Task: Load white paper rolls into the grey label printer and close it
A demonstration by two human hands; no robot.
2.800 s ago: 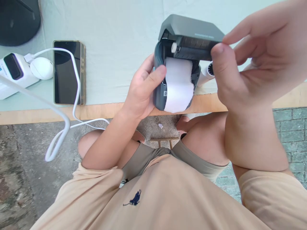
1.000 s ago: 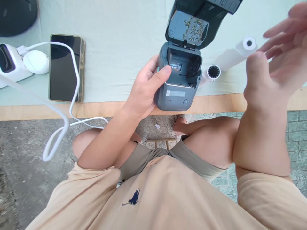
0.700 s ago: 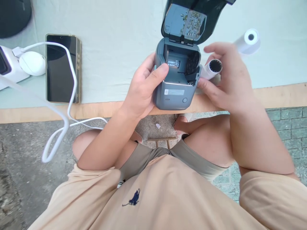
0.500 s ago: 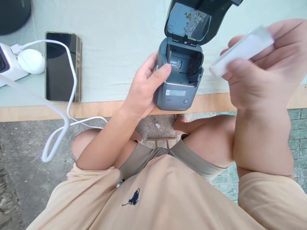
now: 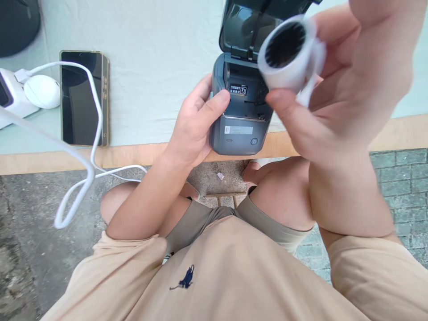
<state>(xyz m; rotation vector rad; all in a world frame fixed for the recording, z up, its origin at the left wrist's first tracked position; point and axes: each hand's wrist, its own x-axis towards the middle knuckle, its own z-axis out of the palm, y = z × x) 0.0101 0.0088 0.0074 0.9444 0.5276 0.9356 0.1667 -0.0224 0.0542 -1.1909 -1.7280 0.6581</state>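
The left hand (image 5: 192, 129) is closed around the near-left side of a dark grey printer (image 5: 239, 141), its thumb over the rim of the empty bay. The printer is at the near edge of the bench (image 5: 140, 154), its lid (image 5: 236, 27) tipped back; whether it rests there or is held just above, I cannot tell. The right hand (image 5: 341, 98) has a white paper roll (image 5: 284, 81) pinched between thumb and fingers, over the bay's far right corner, with a loose end (image 5: 308, 91) curling off it. Whether roll and printer touch is unclear.

The printer looks hard, smooth and fairly light, so a broad grip low on the body should steady it; the hinged lid is probably its weak point and a poor handle. The roll looks light and firm around its hollow core, but its paper would crease or unwind easily. It is best taken by the outer wall, lightly, with the loose end pinned down.
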